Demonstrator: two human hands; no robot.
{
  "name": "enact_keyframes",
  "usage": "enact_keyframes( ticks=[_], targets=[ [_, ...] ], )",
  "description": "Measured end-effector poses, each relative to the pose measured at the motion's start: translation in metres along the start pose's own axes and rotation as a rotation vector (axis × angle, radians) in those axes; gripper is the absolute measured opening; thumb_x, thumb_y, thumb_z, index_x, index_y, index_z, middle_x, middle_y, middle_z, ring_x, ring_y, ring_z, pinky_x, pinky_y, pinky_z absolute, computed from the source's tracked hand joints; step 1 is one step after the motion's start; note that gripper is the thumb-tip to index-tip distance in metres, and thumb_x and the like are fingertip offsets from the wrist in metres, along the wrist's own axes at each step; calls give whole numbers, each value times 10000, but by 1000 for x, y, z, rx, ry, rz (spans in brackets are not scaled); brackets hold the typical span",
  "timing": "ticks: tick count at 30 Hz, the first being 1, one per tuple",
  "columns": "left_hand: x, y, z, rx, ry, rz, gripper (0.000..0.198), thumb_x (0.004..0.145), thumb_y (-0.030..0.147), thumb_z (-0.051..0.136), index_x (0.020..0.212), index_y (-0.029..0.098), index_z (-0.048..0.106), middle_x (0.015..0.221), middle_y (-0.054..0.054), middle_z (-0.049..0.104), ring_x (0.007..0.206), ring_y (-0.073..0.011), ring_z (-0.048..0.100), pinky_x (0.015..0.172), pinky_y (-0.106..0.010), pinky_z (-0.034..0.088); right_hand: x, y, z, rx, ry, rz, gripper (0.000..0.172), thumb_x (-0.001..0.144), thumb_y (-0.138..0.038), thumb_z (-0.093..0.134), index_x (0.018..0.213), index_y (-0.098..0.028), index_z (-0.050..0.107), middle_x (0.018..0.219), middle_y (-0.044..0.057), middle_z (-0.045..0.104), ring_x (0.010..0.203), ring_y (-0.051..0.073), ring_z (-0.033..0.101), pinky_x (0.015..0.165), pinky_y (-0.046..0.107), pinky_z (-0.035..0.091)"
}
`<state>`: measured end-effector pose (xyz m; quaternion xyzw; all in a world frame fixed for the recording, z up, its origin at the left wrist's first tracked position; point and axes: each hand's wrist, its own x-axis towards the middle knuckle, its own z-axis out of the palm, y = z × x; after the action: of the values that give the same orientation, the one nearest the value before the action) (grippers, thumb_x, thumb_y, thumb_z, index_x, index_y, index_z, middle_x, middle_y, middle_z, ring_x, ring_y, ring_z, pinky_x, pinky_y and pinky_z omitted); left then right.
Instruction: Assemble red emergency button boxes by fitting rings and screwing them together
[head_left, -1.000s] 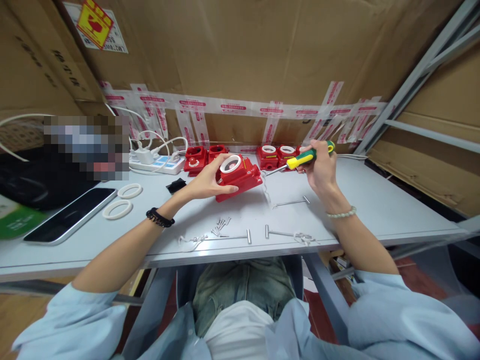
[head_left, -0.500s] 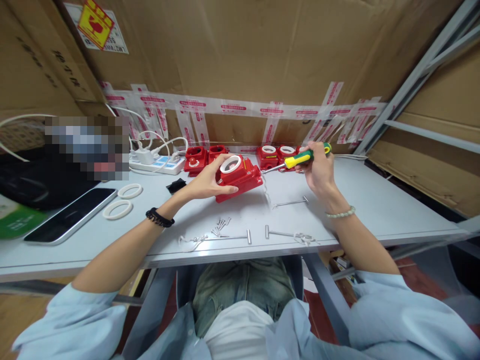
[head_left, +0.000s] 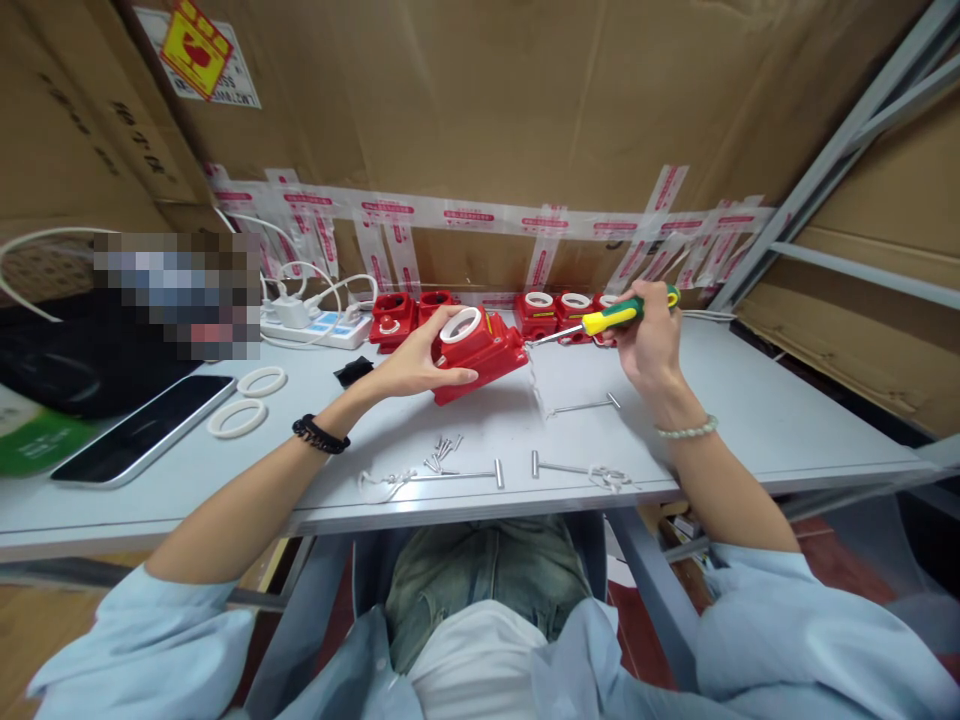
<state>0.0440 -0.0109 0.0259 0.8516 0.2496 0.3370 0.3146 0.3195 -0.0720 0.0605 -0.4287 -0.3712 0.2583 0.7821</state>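
My left hand (head_left: 422,362) grips a red housing (head_left: 487,352) tilted above the table, its white ring (head_left: 460,325) facing up. In my right hand (head_left: 651,335) is a screwdriver (head_left: 613,317) with a yellow and green handle. Its shaft points left, and the tip is at the housing's right end; whether it touches a screw is too small to tell. A white cord (head_left: 535,385) hangs from that end down to a metal T-shaped rod (head_left: 587,406) on the table. Below the housing lie several loose screws (head_left: 442,455).
Two more T-shaped rods with cords, a left one (head_left: 465,475) and a right one (head_left: 559,467), lie near the front edge. Other red housings (head_left: 536,318) stand along the cardboard. To the left are two white rings (head_left: 238,418), a tablet-like device (head_left: 142,432) and a power strip (head_left: 330,328).
My right hand and the screwdriver have shifted slightly right, with the handle farther from the housing. My left hand still holds the housing in nearly the same place.
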Motion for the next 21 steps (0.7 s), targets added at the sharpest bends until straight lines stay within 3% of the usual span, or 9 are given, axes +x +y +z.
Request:
enact_keyframes(
  ticks=[9,16,21],
  targets=[
    [0,3,0,8,-5,-15,772,690,472,772,1309,206,395,1313,-120,567,1158,-306,602,970,-441,507,-4,0,2,-16,-13,48,269,814,-312,574,580,-201,500,477,-67,505,329,59,460,293,178,347],
    [0,0,-1,21,-8,-4,786,694,489,771,1329,211,400,1334,-125,555,1175,-314,590,979,-458,496,-4,2,1,-70,-56,3,325,768,-455,624,618,-213,467,548,-69,488,359,54,469,311,198,361],
    [0,-1,-1,62,-18,0,783,696,488,767,1326,199,403,1346,-131,542,1195,-314,574,1001,-458,481,-8,2,2,-89,-87,-97,208,724,-365,659,828,-243,526,611,-82,542,388,62,510,332,189,379]
  ],
)
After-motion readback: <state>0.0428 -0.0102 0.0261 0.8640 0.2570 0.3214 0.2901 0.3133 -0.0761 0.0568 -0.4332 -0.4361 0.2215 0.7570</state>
